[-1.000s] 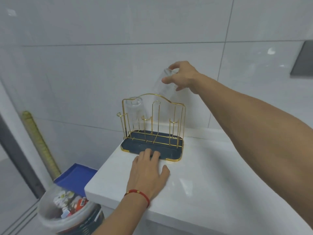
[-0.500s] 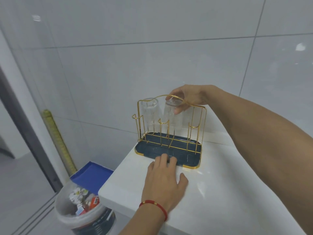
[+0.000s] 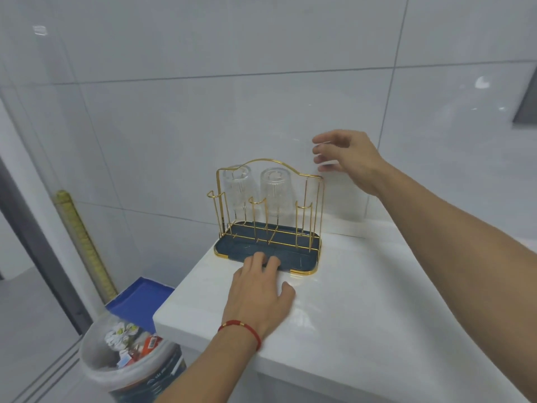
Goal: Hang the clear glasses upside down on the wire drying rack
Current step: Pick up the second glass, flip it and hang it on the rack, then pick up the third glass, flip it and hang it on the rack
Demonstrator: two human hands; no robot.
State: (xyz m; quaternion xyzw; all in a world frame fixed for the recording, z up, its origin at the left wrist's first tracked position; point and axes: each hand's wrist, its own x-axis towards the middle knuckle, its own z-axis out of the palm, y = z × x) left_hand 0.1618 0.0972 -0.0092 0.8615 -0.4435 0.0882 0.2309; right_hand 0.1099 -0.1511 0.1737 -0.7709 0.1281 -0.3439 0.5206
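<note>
A gold wire drying rack with a dark blue base tray stands on the white counter near the wall. Two clear ribbed glasses hang upside down on its back pegs: one glass at the left, a second glass in the middle. My left hand lies flat on the counter, fingertips resting on the tray's front edge. My right hand hovers up and to the right of the rack, fingers spread and blurred, holding nothing.
The white counter ends in an edge at the left front. Below it on the floor stand a bin full of rubbish and a blue lid. A yellow ruler leans against the tiled wall.
My right hand lowered the second glass onto the middle peg, let go of it and pulled away up and to the right. My left hand stayed on the tray.
</note>
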